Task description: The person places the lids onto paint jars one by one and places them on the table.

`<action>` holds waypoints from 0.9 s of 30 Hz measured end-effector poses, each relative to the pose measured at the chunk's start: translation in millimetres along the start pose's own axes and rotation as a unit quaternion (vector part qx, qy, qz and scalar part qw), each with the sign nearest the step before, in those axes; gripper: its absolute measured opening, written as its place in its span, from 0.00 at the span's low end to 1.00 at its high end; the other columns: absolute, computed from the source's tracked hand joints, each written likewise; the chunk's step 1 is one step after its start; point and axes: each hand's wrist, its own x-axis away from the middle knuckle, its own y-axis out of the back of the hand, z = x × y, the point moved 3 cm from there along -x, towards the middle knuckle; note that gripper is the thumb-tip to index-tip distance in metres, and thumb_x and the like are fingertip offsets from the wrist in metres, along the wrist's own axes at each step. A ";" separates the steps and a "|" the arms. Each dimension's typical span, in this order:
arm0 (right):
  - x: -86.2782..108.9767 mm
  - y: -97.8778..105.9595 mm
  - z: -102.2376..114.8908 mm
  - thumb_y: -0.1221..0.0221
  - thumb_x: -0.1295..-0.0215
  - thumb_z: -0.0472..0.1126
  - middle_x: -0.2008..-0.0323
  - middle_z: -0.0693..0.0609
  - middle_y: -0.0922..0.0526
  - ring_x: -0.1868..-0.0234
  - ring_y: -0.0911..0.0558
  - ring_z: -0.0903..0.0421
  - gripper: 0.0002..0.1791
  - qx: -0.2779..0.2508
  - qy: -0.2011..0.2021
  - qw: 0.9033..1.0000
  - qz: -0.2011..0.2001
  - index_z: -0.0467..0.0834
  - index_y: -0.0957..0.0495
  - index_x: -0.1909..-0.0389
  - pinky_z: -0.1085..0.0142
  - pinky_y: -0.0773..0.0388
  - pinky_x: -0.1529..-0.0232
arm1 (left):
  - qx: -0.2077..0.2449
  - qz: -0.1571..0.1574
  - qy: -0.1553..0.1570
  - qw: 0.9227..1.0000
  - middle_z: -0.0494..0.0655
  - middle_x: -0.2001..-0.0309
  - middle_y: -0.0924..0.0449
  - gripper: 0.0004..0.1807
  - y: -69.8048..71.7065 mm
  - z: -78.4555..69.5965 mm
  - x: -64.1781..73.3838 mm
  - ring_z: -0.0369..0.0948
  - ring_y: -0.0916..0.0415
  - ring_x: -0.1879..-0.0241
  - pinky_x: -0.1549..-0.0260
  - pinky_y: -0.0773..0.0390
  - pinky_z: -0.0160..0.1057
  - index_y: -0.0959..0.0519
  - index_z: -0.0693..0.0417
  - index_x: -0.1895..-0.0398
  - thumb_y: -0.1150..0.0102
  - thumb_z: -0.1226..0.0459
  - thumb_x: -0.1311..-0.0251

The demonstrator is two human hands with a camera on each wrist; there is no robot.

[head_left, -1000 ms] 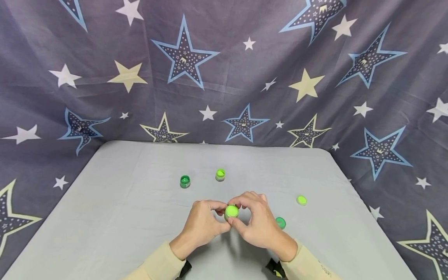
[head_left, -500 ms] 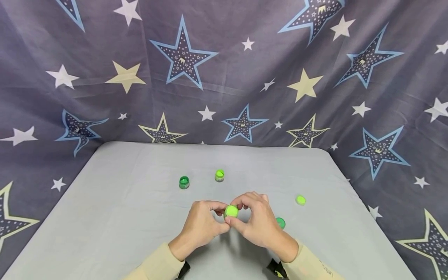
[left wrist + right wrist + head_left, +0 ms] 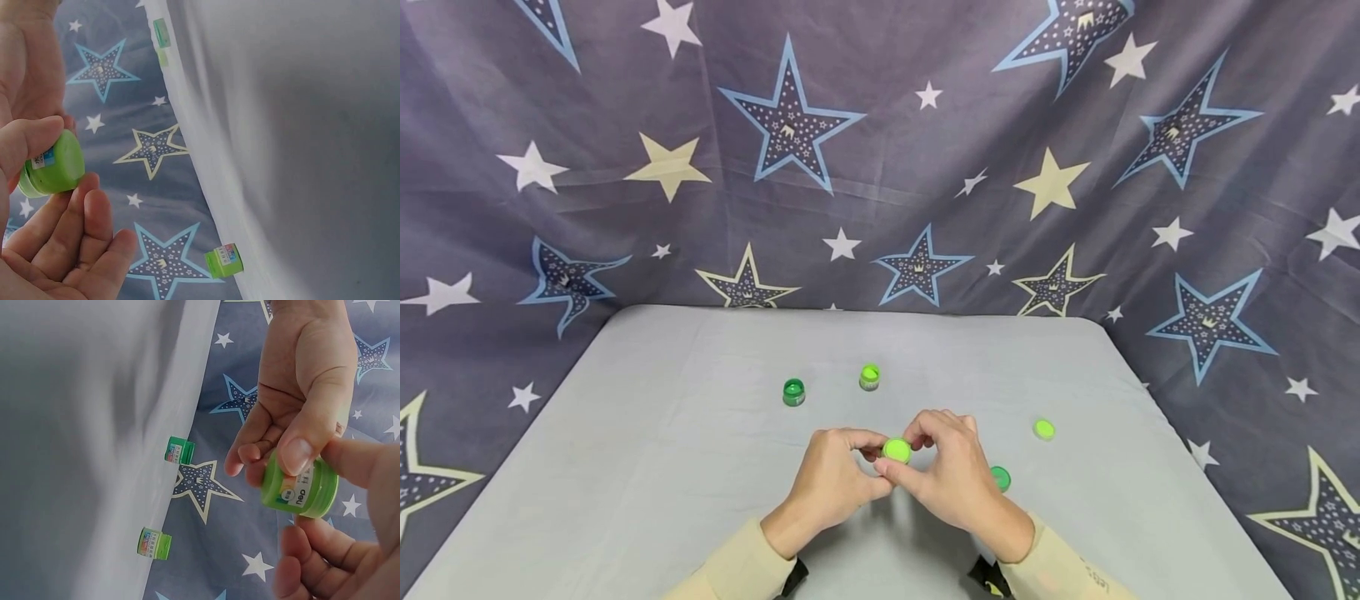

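My left hand (image 3: 833, 477) holds a small lime-green paint jar (image 3: 289, 484) by its labelled body, thumb against the label. On the jar sits a lime-green screw lid (image 3: 897, 451), facing up towards my head. The thumb and fingertips of my right hand (image 3: 953, 477) pinch this lid around its rim. The jar body is mostly hidden by fingers in the head view, but both wrist views show it. Both hands are raised just above the table near its front middle.
An uncovered dark green jar (image 3: 793, 392) and an uncovered lime jar (image 3: 869, 377) stand beyond my hands. To the right lie a lime lid (image 3: 1043, 429) and a green lid (image 3: 1001, 478), the latter beside my right wrist. A star-patterned curtain (image 3: 880, 167) hangs behind the grey-covered table (image 3: 700, 358).
My right thumb has slid left across the lid's near edge and the right index finger has shifted right around its far side. My left hand has stayed almost still on the jar.
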 end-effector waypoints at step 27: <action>0.8 0.0 0.8 0.26 0.49 0.42 0.70 0.60 0.22 0.66 0.27 0.66 0.19 -0.018 0.010 0.999 0.024 0.52 0.17 0.55 0.64 0.41 0.60 | 0.006 0.004 -0.001 1.000 0.29 0.74 0.19 0.11 2.0 2.3 -0.1 0.41 0.19 0.67 0.65 0.23 0.34 0.10 0.45 0.66 0.21 0.64 0.56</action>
